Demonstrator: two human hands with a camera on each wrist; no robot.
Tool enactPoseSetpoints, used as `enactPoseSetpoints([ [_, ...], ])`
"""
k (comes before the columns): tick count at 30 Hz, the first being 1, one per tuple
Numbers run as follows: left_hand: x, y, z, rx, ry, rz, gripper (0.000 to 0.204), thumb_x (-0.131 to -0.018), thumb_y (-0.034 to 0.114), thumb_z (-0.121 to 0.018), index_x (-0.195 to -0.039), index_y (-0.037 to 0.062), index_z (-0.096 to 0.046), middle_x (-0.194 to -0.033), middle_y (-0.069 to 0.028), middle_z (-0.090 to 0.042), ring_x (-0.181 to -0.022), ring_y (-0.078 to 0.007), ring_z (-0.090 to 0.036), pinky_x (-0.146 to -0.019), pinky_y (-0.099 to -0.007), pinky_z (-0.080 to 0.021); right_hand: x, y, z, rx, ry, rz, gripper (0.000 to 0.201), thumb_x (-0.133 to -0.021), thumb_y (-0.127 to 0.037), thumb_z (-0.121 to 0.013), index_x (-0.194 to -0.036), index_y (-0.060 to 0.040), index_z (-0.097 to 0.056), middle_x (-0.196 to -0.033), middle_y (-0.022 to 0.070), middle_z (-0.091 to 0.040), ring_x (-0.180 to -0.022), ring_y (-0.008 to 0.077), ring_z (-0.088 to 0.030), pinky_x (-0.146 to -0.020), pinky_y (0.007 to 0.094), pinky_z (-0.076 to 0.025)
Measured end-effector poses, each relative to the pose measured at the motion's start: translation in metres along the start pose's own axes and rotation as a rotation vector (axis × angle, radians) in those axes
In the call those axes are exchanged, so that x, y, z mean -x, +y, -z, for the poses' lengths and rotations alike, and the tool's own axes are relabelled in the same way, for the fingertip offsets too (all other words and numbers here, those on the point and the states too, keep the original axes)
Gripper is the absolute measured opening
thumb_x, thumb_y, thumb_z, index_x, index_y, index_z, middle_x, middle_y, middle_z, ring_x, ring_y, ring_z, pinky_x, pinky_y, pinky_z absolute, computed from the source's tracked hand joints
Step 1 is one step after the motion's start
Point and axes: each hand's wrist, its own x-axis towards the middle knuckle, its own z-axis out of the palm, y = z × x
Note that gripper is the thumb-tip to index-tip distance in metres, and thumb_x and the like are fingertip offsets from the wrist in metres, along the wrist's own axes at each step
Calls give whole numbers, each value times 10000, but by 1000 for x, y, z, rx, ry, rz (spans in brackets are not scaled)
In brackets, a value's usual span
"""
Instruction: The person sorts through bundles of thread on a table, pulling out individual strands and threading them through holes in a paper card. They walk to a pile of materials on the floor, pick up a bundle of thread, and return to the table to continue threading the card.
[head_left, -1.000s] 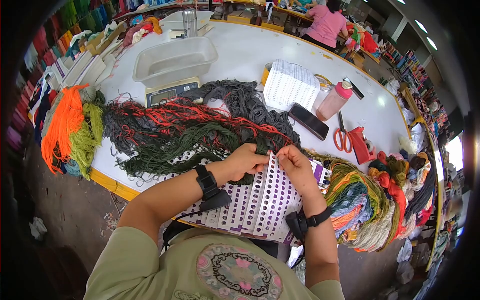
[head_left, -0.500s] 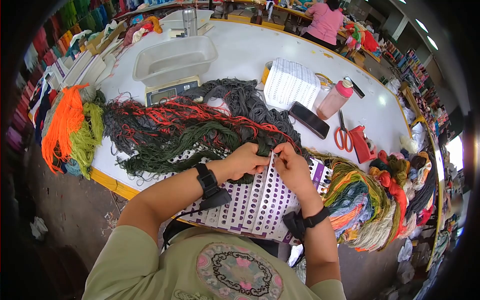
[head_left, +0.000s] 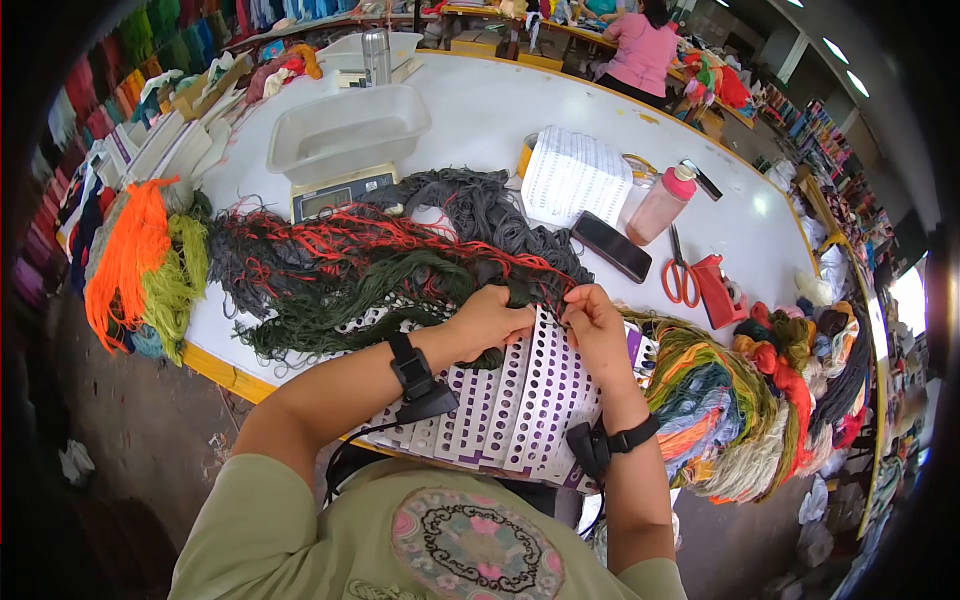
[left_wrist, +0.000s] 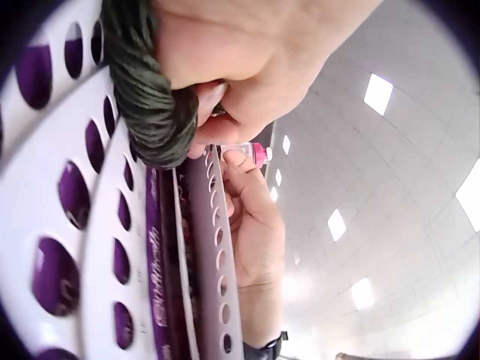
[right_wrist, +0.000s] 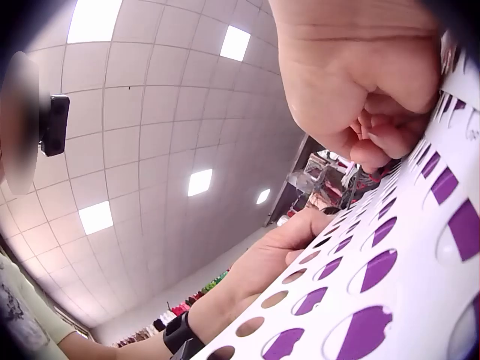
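Both hands meet at the top end of a stack of long white cards, punched with rows of round holes that show purple behind. My left hand grips a thick bundle of dark green thread against the front card, which stands raised from the others in the left wrist view. Close on its right, my right hand has its fingertips pinched together at the card's upper edge, where a thin dark strand shows. The right wrist view shows these fingers curled near the holes.
Behind the hands lie heaped grey and red skeins. Toward the right are a phone, pink-capped bottle, scissors, red tape dispenser and multicoloured skeins. A plastic tub sits on a scale.
My right hand's fingertips have drawn slightly away to the right from the card's top end. The left hand keeps its grip on the green thread, almost in place.
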Motion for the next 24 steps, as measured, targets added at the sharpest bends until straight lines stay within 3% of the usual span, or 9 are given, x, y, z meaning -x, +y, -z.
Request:
enactPoseSetpoints([
  [4, 4, 4, 8, 23, 92, -94, 124, -858, 151, -620, -810, 37, -626, -704, -25, -600, -483, -55, -445, -419, -194, -314, 10, -14, 0, 271, -40, 146, 141, -875, 29, -538, -1008, -14, -556, -771, 2, -547, -585, 47, -484, -514, 195, -405],
  [6, 9, 8, 15, 112, 84, -99, 119, -863, 151, -616, -820, 41, -625, -708, -23, -599, -479, -50, -430, -414, -193, -292, 19, -32, 4, 373, -69, 147, 161, -823, -2, -585, -983, -23, -585, -746, 57, -605, -598, 107, -537, -556, 255, -432],
  [8, 15, 14, 23, 247, 16, -102, 102, -876, 150, -605, -861, 51, -623, -737, -16, -600, -472, -41, -392, -407, -189, -234, 24, -46, 6, 393, -67, 146, 165, -819, -5, -594, -983, -27, -585, -753, 58, -609, -603, 115, -543, -562, 260, -437],
  [14, 27, 29, 17, 451, -54, -30, 86, -868, 114, -606, -919, 45, -612, -763, 3, -580, -510, -30, -413, -413, -173, -254, 23, -31, 5, 450, -100, 156, 169, -806, -15, -618, -971, -26, -585, -780, 64, -619, -616, 130, -554, -580, 276, -453],
  [21, 36, 36, 8, 470, -132, 65, 90, -867, 101, -601, -929, 36, -614, -724, 14, -531, -550, -33, -429, -421, -174, -266, 25, -26, 4, 409, -82, 160, 156, -805, -31, -638, -953, -22, -589, -770, 70, -627, -623, 139, -569, -593, 275, -462],
  [23, 40, 37, 6, 372, -175, 108, 91, -848, 126, -640, -891, 47, -627, -716, 18, -544, -541, -27, -434, -400, -172, -248, 24, -26, 3, 411, -84, 158, 154, -806, -36, -643, -950, -21, -589, -765, 71, -628, -623, 141, -574, -592, 277, -464],
  [24, 37, 33, 4, 301, -108, 85, 99, -842, 136, -643, -883, 46, -628, -687, 10, -534, -533, -29, -424, -399, -176, -239, 25, -27, 3, 430, -93, 136, 152, -808, -43, -648, -947, -21, -589, -762, 73, -629, -622, 142, -578, -592, 278, -466],
])
